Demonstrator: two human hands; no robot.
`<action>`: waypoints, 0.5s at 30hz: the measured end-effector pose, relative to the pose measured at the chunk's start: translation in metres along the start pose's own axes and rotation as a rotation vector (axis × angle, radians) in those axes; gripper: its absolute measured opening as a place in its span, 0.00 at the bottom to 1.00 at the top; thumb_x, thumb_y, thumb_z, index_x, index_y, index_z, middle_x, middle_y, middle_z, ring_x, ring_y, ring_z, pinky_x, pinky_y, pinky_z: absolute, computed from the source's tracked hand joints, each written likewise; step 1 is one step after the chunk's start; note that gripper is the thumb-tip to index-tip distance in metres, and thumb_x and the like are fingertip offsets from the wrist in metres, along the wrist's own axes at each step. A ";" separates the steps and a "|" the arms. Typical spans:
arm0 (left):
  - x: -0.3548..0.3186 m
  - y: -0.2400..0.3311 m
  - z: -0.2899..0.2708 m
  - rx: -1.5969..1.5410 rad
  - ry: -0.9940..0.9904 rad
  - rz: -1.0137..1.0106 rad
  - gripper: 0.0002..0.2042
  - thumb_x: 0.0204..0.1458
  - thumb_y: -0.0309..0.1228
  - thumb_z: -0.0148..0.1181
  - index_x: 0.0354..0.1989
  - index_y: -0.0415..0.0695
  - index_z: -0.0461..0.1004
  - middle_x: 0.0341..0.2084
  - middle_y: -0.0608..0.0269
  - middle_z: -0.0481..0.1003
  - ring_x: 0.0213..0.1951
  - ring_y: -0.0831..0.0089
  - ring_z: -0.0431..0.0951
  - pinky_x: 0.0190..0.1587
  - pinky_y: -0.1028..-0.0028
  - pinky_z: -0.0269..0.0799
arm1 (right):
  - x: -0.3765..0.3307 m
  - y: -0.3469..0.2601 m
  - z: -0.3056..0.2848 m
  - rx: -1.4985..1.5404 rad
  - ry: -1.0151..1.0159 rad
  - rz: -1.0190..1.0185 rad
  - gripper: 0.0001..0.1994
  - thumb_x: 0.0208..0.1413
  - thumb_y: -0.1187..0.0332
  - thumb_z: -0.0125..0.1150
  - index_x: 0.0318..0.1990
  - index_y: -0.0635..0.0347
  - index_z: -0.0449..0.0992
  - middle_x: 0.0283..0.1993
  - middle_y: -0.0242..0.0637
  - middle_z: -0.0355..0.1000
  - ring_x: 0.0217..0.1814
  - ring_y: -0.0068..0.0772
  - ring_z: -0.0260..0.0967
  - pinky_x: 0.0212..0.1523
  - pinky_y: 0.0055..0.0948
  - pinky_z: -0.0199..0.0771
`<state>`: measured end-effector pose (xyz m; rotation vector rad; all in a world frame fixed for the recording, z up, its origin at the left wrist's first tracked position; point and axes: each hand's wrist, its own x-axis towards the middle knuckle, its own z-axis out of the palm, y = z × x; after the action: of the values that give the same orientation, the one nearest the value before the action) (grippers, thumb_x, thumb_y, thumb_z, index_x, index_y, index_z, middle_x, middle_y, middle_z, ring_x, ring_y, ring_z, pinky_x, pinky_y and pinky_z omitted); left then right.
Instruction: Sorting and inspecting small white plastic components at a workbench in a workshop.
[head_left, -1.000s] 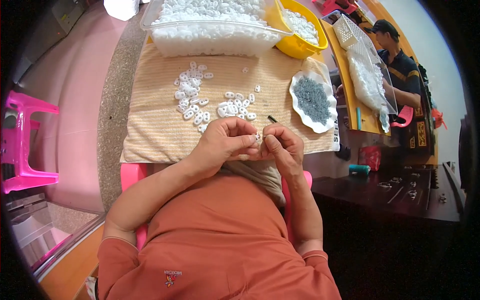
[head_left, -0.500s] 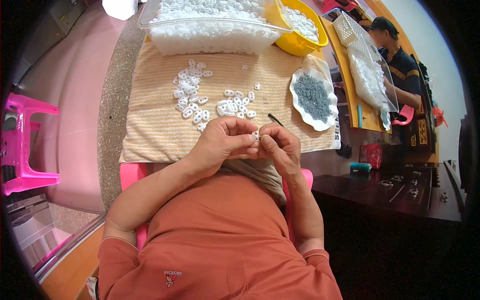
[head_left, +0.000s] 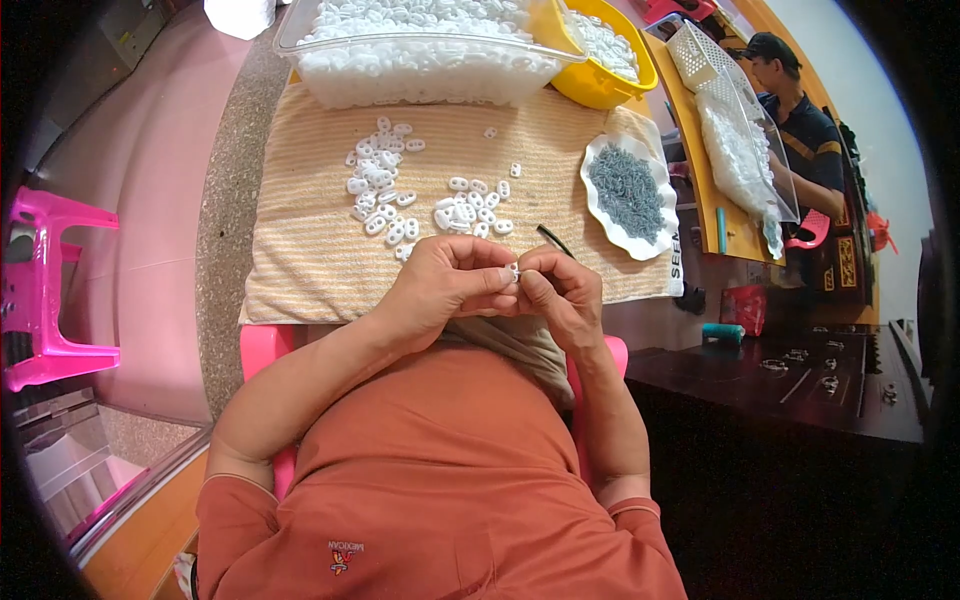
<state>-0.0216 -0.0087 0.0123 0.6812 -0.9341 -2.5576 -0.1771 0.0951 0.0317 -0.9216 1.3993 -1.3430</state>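
Head view: both hands meet at the towel's near edge.
Left hand (head_left: 445,285) and right hand (head_left: 560,290) pinch one small white piece (head_left: 514,271) between closed fingertips, over the striped towel (head_left: 310,240).

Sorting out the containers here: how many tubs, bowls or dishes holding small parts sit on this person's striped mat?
3: clear tub at the far edge, yellow bowl right of it, white scalloped dish at right. None seems hidden.

A beige striped towel (head_left: 320,250) covers the bench (head_left: 225,200), carrying loose small white plastic pieces (head_left: 385,190) mid-cloth, a clear plastic tub (head_left: 420,75) and yellow bowl (head_left: 640,85) along the far edge, and a white scalloped dish (head_left: 600,200) at the right edge.
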 end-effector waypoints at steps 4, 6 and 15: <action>0.000 0.000 0.000 0.009 0.003 -0.002 0.11 0.54 0.23 0.61 0.44 0.34 0.73 0.35 0.59 0.77 0.35 0.73 0.80 0.41 0.75 0.80 | 0.000 0.002 0.000 -0.033 0.004 -0.012 0.05 0.61 0.74 0.53 0.35 0.66 0.72 0.33 0.31 0.71 0.33 0.16 0.69 0.36 0.17 0.72; 0.000 0.000 0.000 0.015 -0.001 0.003 0.10 0.53 0.23 0.61 0.44 0.35 0.74 0.35 0.59 0.77 0.35 0.73 0.80 0.41 0.75 0.80 | 0.000 0.003 0.000 -0.035 0.011 -0.007 0.05 0.61 0.74 0.53 0.35 0.66 0.73 0.32 0.30 0.71 0.33 0.16 0.69 0.36 0.17 0.72; 0.001 -0.006 -0.002 0.026 0.021 0.024 0.10 0.53 0.22 0.62 0.43 0.34 0.74 0.34 0.59 0.78 0.33 0.74 0.80 0.40 0.76 0.80 | 0.002 0.012 -0.002 -0.162 -0.002 -0.165 0.04 0.60 0.76 0.54 0.34 0.66 0.73 0.33 0.31 0.71 0.33 0.17 0.68 0.36 0.18 0.71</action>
<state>-0.0225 -0.0065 0.0067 0.6984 -0.9648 -2.5167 -0.1786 0.0955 0.0200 -1.1667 1.4727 -1.3636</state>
